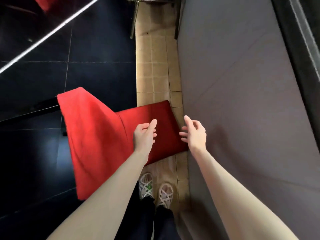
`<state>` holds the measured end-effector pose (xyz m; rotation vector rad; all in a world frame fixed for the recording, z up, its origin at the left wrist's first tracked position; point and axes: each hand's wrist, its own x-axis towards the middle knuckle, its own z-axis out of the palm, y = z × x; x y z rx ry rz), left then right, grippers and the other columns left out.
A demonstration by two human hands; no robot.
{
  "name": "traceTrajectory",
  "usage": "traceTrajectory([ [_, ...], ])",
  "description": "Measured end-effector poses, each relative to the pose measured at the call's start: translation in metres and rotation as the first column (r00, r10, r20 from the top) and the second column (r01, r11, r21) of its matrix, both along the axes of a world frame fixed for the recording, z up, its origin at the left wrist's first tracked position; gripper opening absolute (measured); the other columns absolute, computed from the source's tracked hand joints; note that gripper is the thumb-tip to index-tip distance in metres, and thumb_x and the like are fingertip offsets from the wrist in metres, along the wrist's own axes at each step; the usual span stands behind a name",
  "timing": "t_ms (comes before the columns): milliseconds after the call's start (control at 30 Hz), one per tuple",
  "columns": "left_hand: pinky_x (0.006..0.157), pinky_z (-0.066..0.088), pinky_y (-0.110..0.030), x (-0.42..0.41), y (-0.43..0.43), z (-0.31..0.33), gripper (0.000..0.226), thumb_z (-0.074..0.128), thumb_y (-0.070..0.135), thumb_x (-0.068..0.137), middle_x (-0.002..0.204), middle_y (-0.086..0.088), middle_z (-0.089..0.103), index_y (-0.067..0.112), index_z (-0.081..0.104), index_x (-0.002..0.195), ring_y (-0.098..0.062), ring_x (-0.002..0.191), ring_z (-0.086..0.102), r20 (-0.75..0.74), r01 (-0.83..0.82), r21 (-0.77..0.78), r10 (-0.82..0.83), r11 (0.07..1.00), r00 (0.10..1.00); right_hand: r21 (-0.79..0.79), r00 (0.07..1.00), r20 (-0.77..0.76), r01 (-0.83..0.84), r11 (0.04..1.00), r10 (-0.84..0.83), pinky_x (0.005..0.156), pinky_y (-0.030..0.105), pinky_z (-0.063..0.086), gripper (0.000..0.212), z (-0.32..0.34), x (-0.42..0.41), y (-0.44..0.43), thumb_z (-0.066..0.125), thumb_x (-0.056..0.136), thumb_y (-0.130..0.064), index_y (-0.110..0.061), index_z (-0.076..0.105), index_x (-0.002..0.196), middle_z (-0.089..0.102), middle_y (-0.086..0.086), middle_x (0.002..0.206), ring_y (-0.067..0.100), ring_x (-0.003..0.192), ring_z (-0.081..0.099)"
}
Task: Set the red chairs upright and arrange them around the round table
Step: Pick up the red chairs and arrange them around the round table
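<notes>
A red upholstered chair (97,135) lies tipped on the floor below me, its broad bright panel on the dark tiles and its darker panel reaching over the tan tiles. A black leg (43,105) sticks out at its left. My left hand (144,135) hovers over the darker panel, fingers loosely curled, holding nothing. My right hand (194,131) hangs just past the chair's right edge, fingers spread and relaxed, also holding nothing. A second red chair (42,2) shows partly at the top left. The round table is not in view.
A grey cloth-covered surface (242,101) fills the right side, close to the chair. A strip of tan floor tiles (155,66) runs between it and the glossy black tiles (95,49). Metal furniture legs (134,18) stand at the top. My feet (155,189) are below the chair.
</notes>
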<state>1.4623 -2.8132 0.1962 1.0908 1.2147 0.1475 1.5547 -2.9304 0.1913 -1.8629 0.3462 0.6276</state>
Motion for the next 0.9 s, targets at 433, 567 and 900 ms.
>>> traceTrajectory([
  [433,0.073,0.054,-0.028,0.027,0.004,-0.211,0.031,0.065,0.045,0.089,0.097,-0.002,0.068,0.018,0.057,0.103,-0.015,0.089,0.067,-0.199,-0.05,-0.159,0.018,0.986,0.98,-0.083,0.985,-0.169,-0.049,0.995,0.034,0.086,0.047,0.057,0.024,-0.211,0.036,0.017,0.064,0.089,-0.046,-0.022,0.06,0.09,0.067,0.004,0.091,0.028,0.096,0.067],
  [567,0.073,0.054,-0.028,0.026,-0.004,-0.273,0.04,0.065,0.047,0.089,0.099,-0.002,0.066,0.016,0.055,0.112,-0.014,0.09,0.066,-0.261,-0.077,-0.184,0.026,0.98,0.965,-0.116,0.979,-0.203,-0.039,0.992,0.015,0.087,0.047,0.056,0.023,-0.274,0.041,0.01,0.065,0.088,-0.047,-0.024,0.06,0.089,0.066,0.002,0.091,0.023,0.093,0.066],
  [900,0.084,0.057,-0.038,0.005,-0.041,-0.405,0.053,0.066,0.06,0.081,0.11,-0.008,0.063,0.021,0.047,0.11,-0.023,0.098,0.066,-0.403,-0.227,-0.427,0.04,0.875,0.914,-0.181,0.96,-0.276,-0.098,0.979,0.045,0.106,0.043,0.043,0.044,-0.419,0.035,-0.03,0.066,0.083,-0.057,-0.027,0.06,0.115,0.064,-0.005,0.121,0.016,0.113,0.059],
])
